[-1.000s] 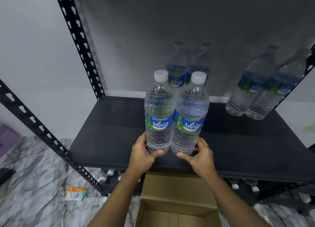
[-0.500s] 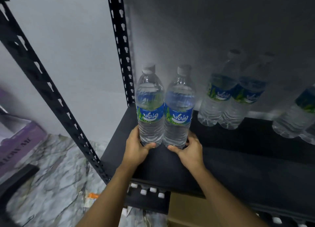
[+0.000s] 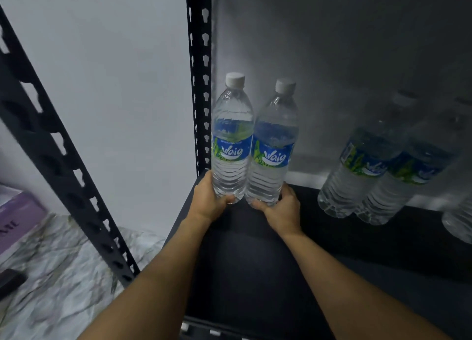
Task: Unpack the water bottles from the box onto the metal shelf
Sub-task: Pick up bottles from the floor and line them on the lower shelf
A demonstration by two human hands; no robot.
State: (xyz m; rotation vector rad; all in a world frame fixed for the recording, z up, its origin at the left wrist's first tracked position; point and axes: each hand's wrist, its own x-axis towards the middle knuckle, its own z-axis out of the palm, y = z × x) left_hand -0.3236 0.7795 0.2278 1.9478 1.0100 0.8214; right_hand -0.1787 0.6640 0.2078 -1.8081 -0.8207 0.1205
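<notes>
Placing step. Left hand (image 3: 208,201) fingers (image 3: 228,199) clamped round left bottle (image 3: 231,148) base; right hand (image 3: 283,209) likewise on right bottle (image 3: 273,158). Pair upright, touching, over metal shelf (image 3: 255,263) at 11 o'clock, beside post (image 3: 200,84). Shelved bottles (image 3: 357,171) at 3 o'clock. Next, likely: lower, release.

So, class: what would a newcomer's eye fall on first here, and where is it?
Two clear water bottles with blue labels stand out at centre: the left hand grips the left bottle low down, the right hand the right bottle. They are beside the black slotted post at the back left of the metal shelf. Other bottles stand further right.
</notes>
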